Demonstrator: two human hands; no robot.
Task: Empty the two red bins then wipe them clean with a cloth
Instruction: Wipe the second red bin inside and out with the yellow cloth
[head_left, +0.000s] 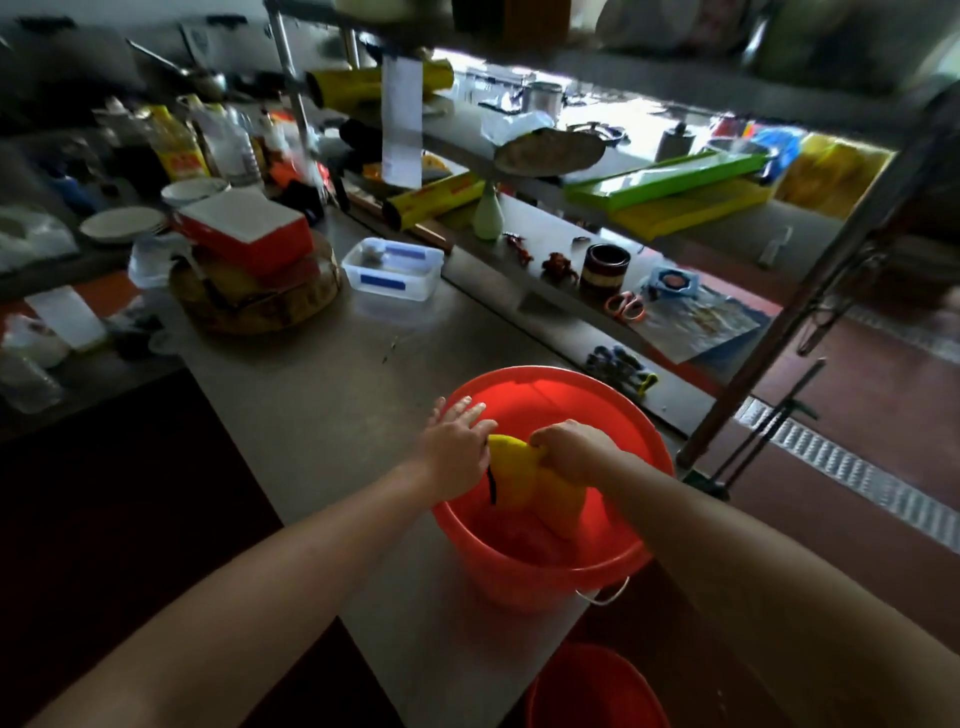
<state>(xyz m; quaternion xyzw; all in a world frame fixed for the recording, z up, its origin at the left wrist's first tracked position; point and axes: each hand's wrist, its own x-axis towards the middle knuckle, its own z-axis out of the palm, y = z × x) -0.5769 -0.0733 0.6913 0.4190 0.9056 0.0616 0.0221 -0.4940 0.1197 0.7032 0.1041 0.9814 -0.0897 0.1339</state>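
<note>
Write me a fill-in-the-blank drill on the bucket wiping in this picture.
1. The right hand grips a ____ cloth.
2. The left hand rests on the ____ of the red bucket.
3. A second red bucket stands ____ the level of the steel counter.
Missing words: yellow; rim; below.

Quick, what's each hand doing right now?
Left hand: open, flat on the round red plastic bin rim.
Right hand: gripping the yellow cloth inside it.

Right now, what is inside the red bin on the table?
A yellow cloth, gripped by the right hand, hangs inside the bin; the left hand rests on its rim. The bottom under the cloth is hidden.
</note>
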